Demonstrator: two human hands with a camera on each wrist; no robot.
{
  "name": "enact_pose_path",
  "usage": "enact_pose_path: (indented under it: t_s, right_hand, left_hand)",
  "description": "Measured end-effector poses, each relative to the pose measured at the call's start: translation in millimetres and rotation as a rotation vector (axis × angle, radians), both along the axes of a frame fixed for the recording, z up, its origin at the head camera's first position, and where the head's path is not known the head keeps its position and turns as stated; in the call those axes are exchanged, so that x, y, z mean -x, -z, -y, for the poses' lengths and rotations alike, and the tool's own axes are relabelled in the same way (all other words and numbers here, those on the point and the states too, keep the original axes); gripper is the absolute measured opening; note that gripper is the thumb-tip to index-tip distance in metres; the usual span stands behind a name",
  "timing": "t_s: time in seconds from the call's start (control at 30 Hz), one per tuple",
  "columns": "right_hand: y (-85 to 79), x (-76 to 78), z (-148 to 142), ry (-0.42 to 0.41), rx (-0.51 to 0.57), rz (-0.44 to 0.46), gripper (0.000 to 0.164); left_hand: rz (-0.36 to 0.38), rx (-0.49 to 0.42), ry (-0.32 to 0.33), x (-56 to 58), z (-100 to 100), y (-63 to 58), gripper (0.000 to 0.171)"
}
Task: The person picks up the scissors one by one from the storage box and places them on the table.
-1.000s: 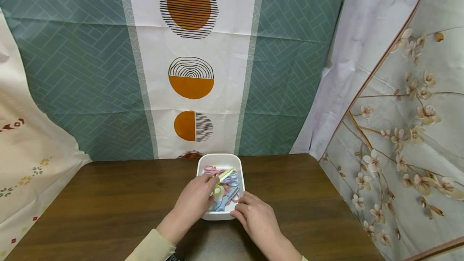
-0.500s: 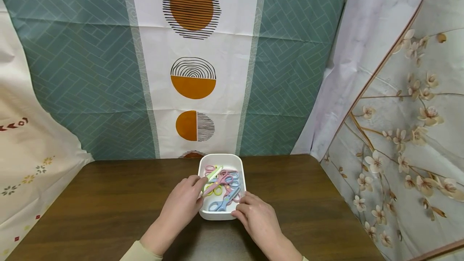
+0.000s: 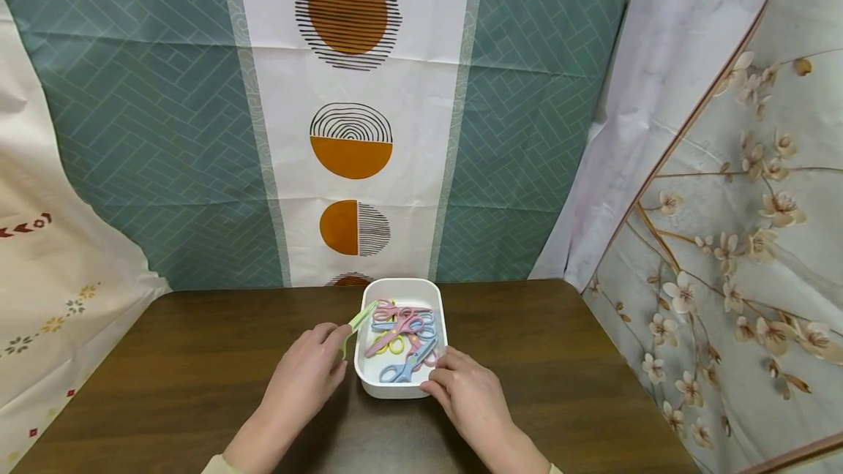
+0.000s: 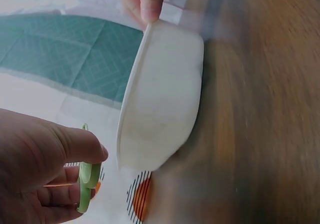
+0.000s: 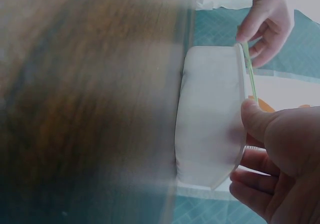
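My left hand (image 3: pixel 303 368) pinches a pair of light green scissors (image 3: pixel 358 318) between thumb and fingers, just beyond the left rim of a white box (image 3: pixel 403 391). The green handle (image 4: pixel 89 176) shows under the thumb in the left wrist view; the blades point up and to the right. At the box's near right corner my right hand (image 3: pixel 469 393) grips the rim, thumb on the near side in the right wrist view. Inside lie pink scissors (image 3: pixel 399 330), blue scissors (image 3: pixel 410 366) and others in pink, blue and yellow, overlapping one another.
The box stands on a dark brown wooden table (image 3: pixel 197 371), close to its back edge. A green and white patterned cloth (image 3: pixel 356 189) hangs behind it. Floral cloth (image 3: pixel 744 254) covers the right side, and a cream cloth (image 3: pixel 59 240) the left.
My left hand has lifted the green scissors from above the pile and carried them left past the box's rim. The pink scissors lying beneath now show fully. My right hand keeps its grip.
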State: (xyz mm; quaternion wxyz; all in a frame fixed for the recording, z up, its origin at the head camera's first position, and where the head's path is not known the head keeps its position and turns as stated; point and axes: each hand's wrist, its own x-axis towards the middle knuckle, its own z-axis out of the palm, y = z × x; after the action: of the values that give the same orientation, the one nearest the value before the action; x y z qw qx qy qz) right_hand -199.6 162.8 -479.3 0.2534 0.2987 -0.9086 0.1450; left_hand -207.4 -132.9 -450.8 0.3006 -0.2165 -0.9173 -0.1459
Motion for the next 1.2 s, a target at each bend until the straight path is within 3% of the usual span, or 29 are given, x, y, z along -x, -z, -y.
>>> enact_pose_path:
  t_s: [0.17, 0.8, 1.03, 1.2]
  right_hand:
    - [-0.9, -0.2, 0.0, 0.004, 0.010, 0.019, 0.014]
    - [-1.1, 1.1, 0.1, 0.019, 0.023, 0.037, 0.015]
    - [-0.1, 0.3, 0.8, 0.006, 0.036, -0.010, 0.015]
    - [-0.1, 0.1, 1.4, 0.014, 0.028, 0.006, 0.015]
  left_hand:
    - [-0.021, -0.017, -0.007, -0.8, 9.5, 5.6, 0.058]
    - [0.015, -0.011, -0.063, -0.6, 40.8, 24.7, 0.057]
    - [0.082, 0.007, -0.112, 2.6, 49.2, 31.7, 0.055]
    - [0.163, 0.023, -0.156, 4.0, 55.6, 38.7, 0.053]
